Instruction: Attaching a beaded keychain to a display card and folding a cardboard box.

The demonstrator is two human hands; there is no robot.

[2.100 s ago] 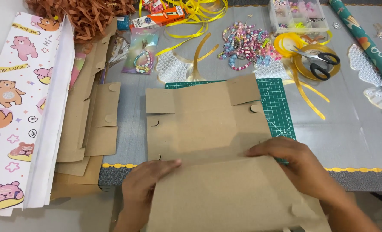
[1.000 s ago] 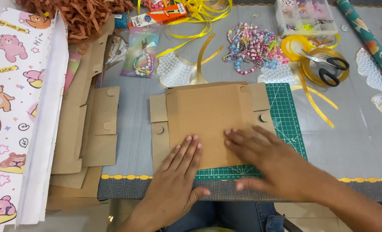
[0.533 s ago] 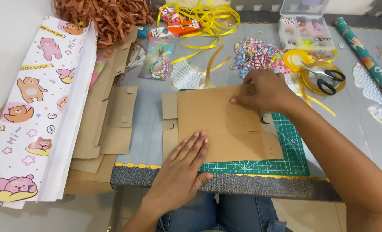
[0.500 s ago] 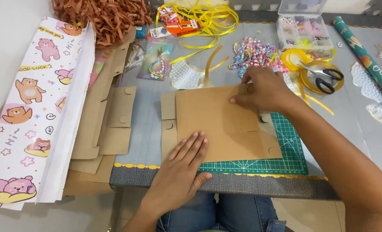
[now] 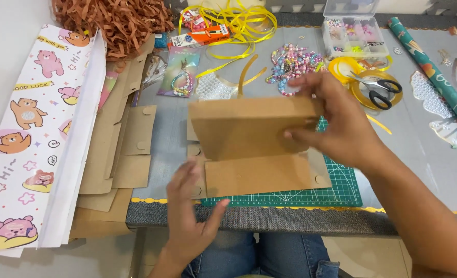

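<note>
A flat brown cardboard box blank [image 5: 249, 154] lies on the green cutting mat [image 5: 336, 190] at the table's front edge. My right hand [image 5: 336, 123] grips the far panel of the blank by its right end and has it lifted toward me, folded up along a crease. The near panel stays flat on the mat. My left hand [image 5: 190, 206] hovers open at the blank's near left corner, fingers spread, blurred, holding nothing.
More cardboard blanks [image 5: 120, 149] and bear-print wrapping paper [image 5: 33, 134] lie at the left. Brown paper shreds [image 5: 115, 20], yellow ribbon [image 5: 239, 25], beads [image 5: 290, 62], a clear bead box [image 5: 354, 31], scissors [image 5: 380, 90] and a teal paper roll [image 5: 434, 72] fill the back.
My right hand has raised the blank's far panel off the mat and folded it toward me. My left hand has come off the cardboard and pulled back to the near left corner.
</note>
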